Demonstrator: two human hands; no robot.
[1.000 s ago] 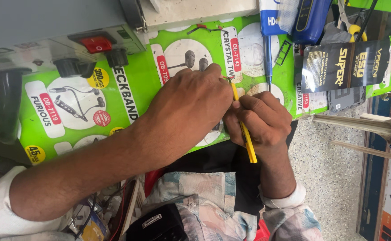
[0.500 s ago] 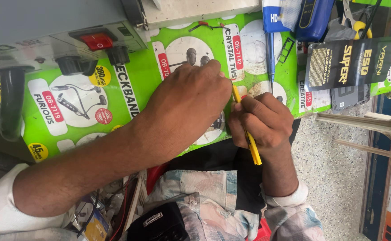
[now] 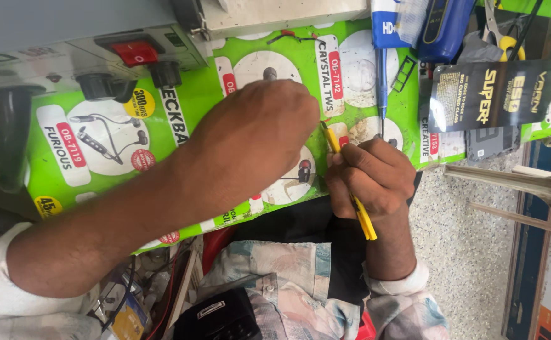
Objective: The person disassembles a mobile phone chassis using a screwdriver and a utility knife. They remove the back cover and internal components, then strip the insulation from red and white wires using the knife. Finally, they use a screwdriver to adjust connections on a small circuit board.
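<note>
My left hand [image 3: 250, 138] lies knuckles up on a green printed poster [image 3: 212, 107] that covers the bench. Its fingers curl down over something that I cannot see. My right hand [image 3: 373, 176] sits right beside it, shut on a thin yellow tool [image 3: 363, 217]. The tool's tip points in under the fingertips of my left hand. The two hands nearly touch. Both wrists show white cuffs.
A grey box with a red switch [image 3: 127, 53] and a black handle [image 3: 11, 138] stand at the upper left. A blue pen-like tool [image 3: 381, 75], a blue device [image 3: 442, 25] and a black packet [image 3: 489, 94] lie at the upper right. Loose wires and a black case [image 3: 219, 318] sit below.
Both hands stay together at the same spot on the poster. The yellow tool has shifted only slightly in my right hand.
</note>
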